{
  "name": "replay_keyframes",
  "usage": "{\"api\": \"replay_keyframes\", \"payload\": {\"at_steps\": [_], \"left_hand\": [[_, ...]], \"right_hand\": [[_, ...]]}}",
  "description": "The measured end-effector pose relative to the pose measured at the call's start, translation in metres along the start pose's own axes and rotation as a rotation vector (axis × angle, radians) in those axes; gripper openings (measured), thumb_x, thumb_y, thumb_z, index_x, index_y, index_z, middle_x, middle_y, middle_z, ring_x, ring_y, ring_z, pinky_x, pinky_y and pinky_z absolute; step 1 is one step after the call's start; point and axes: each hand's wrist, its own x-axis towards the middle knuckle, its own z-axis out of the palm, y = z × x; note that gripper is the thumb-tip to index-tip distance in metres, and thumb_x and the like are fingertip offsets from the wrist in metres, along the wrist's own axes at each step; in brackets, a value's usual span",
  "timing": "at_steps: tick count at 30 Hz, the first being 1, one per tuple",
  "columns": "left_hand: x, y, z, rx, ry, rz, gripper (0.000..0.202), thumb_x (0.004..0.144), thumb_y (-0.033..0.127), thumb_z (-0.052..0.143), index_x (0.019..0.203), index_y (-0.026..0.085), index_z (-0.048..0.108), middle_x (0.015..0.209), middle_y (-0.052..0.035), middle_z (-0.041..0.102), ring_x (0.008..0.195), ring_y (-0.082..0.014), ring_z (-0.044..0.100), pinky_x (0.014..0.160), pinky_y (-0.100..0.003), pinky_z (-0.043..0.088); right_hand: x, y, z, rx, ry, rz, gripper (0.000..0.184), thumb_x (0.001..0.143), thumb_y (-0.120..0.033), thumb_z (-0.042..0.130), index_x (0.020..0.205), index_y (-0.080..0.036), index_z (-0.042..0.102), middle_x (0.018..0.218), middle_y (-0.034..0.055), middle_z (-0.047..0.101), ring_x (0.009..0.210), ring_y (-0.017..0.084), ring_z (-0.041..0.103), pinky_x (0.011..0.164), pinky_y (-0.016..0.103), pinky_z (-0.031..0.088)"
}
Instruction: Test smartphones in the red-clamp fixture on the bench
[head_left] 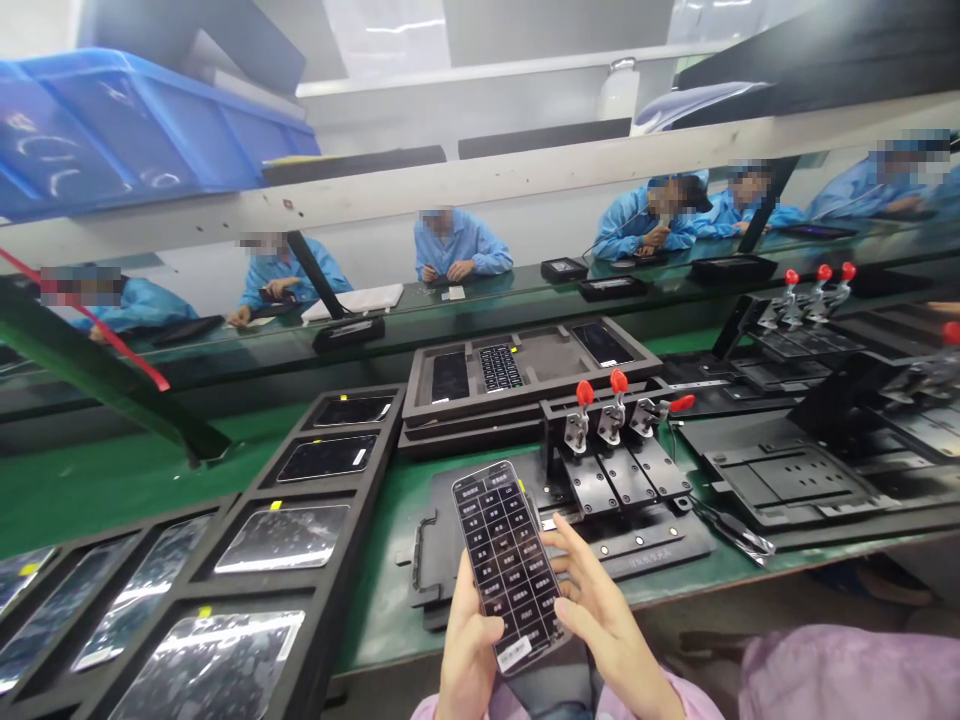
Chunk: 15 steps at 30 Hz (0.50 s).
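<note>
A smartphone is held upright at a slant above the bench edge, its lit screen showing a grid of labelled boxes. Along its lower left side, my left hand grips it, thumb over the front edge. My right hand holds the lower right side, with the thumb at the screen and the fingers bent by the edge. Just behind the phone sits a black fixture with several red-tipped toggle clamps. A white label is on the phone's bottom end.
Foam trays on the left hold several phones with yellow tabs. Another tray behind the fixture holds phones, one lit. More clamp fixtures stand right. A blue bin is on the overhead shelf. Co-workers in blue sit opposite.
</note>
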Motion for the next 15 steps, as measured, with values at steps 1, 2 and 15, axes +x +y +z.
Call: {"api": "replay_keyframes", "payload": {"at_steps": [1,2,15], "left_hand": [[-0.0002,0.0003,0.0,-0.005,-0.002,-0.002,0.066,0.063,0.021,0.056,0.128,0.026,0.042,0.115,-0.0025,0.062,0.109,-0.0296,0.053,0.093,-0.042,0.04],[-0.0004,0.0007,0.0002,-0.008,-0.003,-0.004,0.066,0.063,0.021,0.056,0.128,0.026,0.043,0.115,-0.0028,0.062,0.109,-0.0299,0.053,0.093,-0.042,0.04],[-0.0048,-0.005,-0.0065,-0.017,0.12,0.104,0.079,0.065,0.025,0.059,0.137,0.026,0.026,0.12,-0.0061,0.059,0.114,-0.0318,0.05,0.097,-0.045,0.038]], "right_hand": [[0.0,0.0017,0.0006,0.004,-0.006,-0.006,0.058,0.084,-0.028,0.048,0.138,-0.034,0.026,0.133,0.006,0.04,0.104,0.019,0.049,0.087,0.035,0.041],[0.0,0.0035,0.0011,0.007,-0.011,-0.016,0.059,0.084,-0.028,0.048,0.138,-0.034,0.025,0.133,0.0062,0.039,0.105,0.019,0.048,0.087,0.035,0.041],[0.0035,0.003,0.0033,-0.305,-0.059,-0.078,0.081,0.076,-0.027,0.053,0.141,-0.03,0.006,0.143,0.007,0.027,0.121,0.022,0.04,0.098,0.039,0.036]]}}
